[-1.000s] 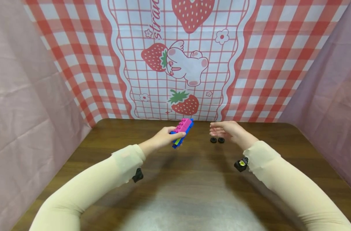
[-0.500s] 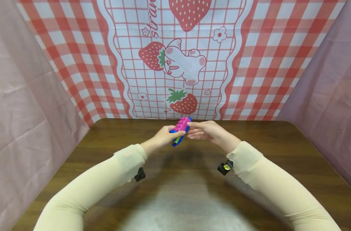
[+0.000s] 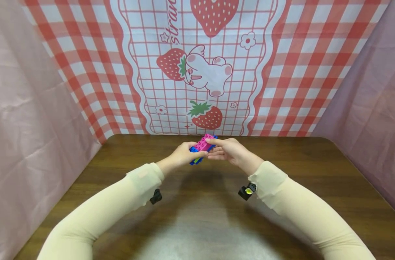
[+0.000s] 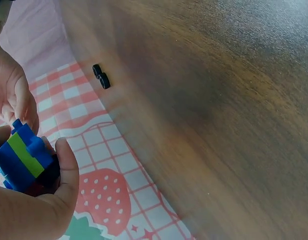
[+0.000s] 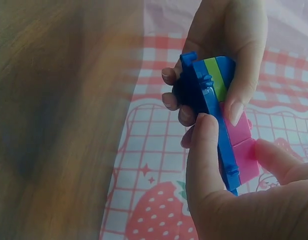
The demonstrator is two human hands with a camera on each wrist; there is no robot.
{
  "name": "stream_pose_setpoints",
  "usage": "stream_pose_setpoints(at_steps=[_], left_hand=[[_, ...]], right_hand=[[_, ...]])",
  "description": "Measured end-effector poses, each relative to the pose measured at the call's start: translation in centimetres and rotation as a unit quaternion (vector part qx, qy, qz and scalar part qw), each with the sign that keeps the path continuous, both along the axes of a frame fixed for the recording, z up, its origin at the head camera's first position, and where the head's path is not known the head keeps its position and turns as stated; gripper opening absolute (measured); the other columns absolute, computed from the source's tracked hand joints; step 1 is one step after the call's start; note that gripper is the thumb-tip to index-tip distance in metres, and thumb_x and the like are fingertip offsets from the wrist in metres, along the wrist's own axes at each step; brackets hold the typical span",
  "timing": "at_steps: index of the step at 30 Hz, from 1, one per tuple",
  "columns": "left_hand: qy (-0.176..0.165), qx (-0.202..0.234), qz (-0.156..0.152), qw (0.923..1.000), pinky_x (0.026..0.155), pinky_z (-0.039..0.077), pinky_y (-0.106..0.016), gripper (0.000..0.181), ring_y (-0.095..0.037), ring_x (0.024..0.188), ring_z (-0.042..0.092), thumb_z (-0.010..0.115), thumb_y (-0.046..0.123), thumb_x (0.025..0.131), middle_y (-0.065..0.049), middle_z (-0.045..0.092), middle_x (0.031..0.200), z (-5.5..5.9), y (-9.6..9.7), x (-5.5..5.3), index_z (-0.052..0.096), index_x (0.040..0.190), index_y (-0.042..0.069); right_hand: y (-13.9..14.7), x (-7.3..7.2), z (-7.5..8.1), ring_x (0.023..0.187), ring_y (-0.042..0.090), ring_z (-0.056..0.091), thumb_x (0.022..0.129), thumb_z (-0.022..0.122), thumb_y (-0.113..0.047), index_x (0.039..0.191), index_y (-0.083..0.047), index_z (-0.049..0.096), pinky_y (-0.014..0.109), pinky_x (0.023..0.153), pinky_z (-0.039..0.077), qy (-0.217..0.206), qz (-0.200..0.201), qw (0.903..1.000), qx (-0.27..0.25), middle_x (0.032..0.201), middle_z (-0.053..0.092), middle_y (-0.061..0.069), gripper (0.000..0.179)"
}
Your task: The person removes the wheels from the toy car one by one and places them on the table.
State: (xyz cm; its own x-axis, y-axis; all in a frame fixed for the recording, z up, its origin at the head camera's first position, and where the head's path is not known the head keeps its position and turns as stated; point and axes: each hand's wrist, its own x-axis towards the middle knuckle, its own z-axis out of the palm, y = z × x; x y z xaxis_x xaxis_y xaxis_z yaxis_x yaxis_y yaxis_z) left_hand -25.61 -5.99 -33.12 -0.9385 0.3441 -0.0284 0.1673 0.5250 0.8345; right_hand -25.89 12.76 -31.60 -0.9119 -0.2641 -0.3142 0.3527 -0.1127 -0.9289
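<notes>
Since before, right hand (image 3: 228, 151) joined left hand (image 3: 181, 156) gripping brick stack (image 3: 202, 148); wrist view shows two wheels (image 4: 101, 76).

A dark brown wooden table (image 3: 308, 169) with a visible grain is seen, bounded at its far edge by a red-and-white checked cloth backdrop (image 3: 301, 65) and on the left and right by pink cloth (image 3: 28, 137). Two small black wheels (image 4: 101, 76) are shown lying directly on the tabletop, touching each other, near the far edge beside the backdrop.
</notes>
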Motion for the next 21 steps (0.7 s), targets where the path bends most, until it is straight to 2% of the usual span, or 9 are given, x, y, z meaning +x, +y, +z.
stream_pose_setpoints(at_steps=[4, 8, 10, 12, 16, 21], left_hand=[[-0.012, -0.004, -0.024, 0.9996, 0.075, 0.056, -0.029, 0.042, -0.014, 0.081, 0.065, 0.069, 0.034, 0.089, -0.013, 0.071, 0.096, 0.2, -0.4, 0.1, 0.063, 0.115, 0.002], [-0.048, 0.0, -0.09, 0.9948, 0.093, 0.053, -0.039, 0.049, -0.024, 0.101, 0.065, 0.064, 0.032, 0.093, -0.013, 0.068, 0.112, 0.8, -0.9, 0.2, 0.056, 0.131, 0.003], [-0.068, 0.006, -0.122, 0.9902, 0.099, 0.05, -0.042, 0.053, -0.026, 0.11, 0.062, 0.06, 0.031, 0.096, -0.015, 0.064, 0.122, 1.1, -1.1, 0.2, 0.05, 0.138, 0.001], [-0.083, 0.015, -0.138, 0.9869, 0.1, 0.049, -0.04, 0.054, -0.027, 0.116, 0.06, 0.057, 0.03, 0.098, -0.017, 0.06, 0.129, 1.4, -1.2, 0.2, 0.046, 0.14, -0.001], [-0.104, 0.037, -0.142, 0.9836, 0.102, 0.048, -0.041, 0.057, -0.029, 0.12, 0.058, 0.052, 0.029, 0.1, -0.021, 0.052, 0.139, 1.8, -1.3, 0.2, 0.037, 0.144, -0.004], [-0.117, 0.057, -0.126, 0.9835, 0.107, 0.042, -0.046, 0.064, -0.031, 0.124, 0.054, 0.058, 0.026, 0.097, -0.02, 0.045, 0.145, 1.9, -1.1, 0.2, 0.03, 0.149, 0.001]], right_hand=[[0.2, 0.0, 0.0, 0.068, 0.021, 0.072, 0.093, 0.065, -0.019, 0.127, 0.012, 0.052, 0.032, 0.076, 0.059, -0.002, 0.004, 1.0, 0.002, 0.082, 0.069, 0.014, 0.048], [0.9, -0.2, 0.1, 0.07, 0.021, 0.072, 0.094, 0.064, -0.02, 0.127, 0.01, 0.053, 0.034, 0.079, 0.059, 0.001, 0.026, 0.9995, 0.017, 0.083, 0.069, 0.013, 0.046], [1.4, -0.3, 0.1, 0.07, 0.021, 0.071, 0.094, 0.064, -0.02, 0.121, 0.008, 0.055, 0.034, 0.079, 0.059, 0.007, 0.045, 0.9986, 0.027, 0.081, 0.069, 0.012, 0.04], [1.8, -0.5, 0.2, 0.07, 0.02, 0.071, 0.095, 0.062, -0.021, 0.116, 0.007, 0.056, 0.035, 0.08, 0.059, 0.016, 0.072, 0.9966, 0.036, 0.079, 0.07, 0.01, 0.035], [2.4, -0.6, 0.3, 0.071, 0.02, 0.07, 0.097, 0.056, -0.019, 0.107, 0.003, 0.058, 0.035, 0.079, 0.059, 0.038, 0.134, 0.989, 0.049, 0.078, 0.069, 0.008, 0.024], [2.6, -0.6, 0.2, 0.076, 0.019, 0.068, 0.098, 0.053, -0.018, 0.095, -0.004, 0.066, 0.035, 0.081, 0.058, 0.058, 0.202, 0.9768, 0.042, 0.082, 0.07, 0.007, 0.019]])
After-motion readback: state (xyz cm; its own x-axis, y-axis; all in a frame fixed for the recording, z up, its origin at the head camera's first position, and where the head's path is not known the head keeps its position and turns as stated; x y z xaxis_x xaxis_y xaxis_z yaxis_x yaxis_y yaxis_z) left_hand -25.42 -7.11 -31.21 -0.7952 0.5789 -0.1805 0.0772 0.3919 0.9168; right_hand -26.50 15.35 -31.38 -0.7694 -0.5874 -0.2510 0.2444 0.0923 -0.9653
